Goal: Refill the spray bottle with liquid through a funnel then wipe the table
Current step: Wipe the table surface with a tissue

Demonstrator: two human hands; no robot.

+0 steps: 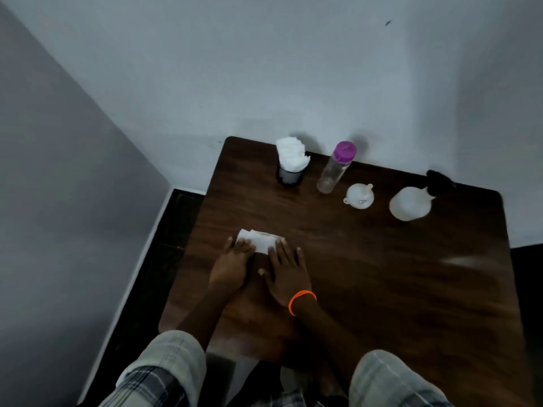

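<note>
A folded white tissue (260,240) lies flat on the dark wooden table (367,274), left of centre. My left hand (232,264) presses on its left end with straight fingers. My right hand (286,270), an orange band at its wrist, presses on its right end, fingers flat. At the far right stands the translucent spray bottle (410,203) with its black spray head on. A white funnel (359,195) lies on the table to its left. A clear bottle (335,168) with a purple cap stands behind the funnel.
A black mesh holder (290,175) stuffed with white tissues stands at the table's back left. The table sits against a white wall; its left edge drops to dark floor. A faint wet streak (464,261) shines at the right.
</note>
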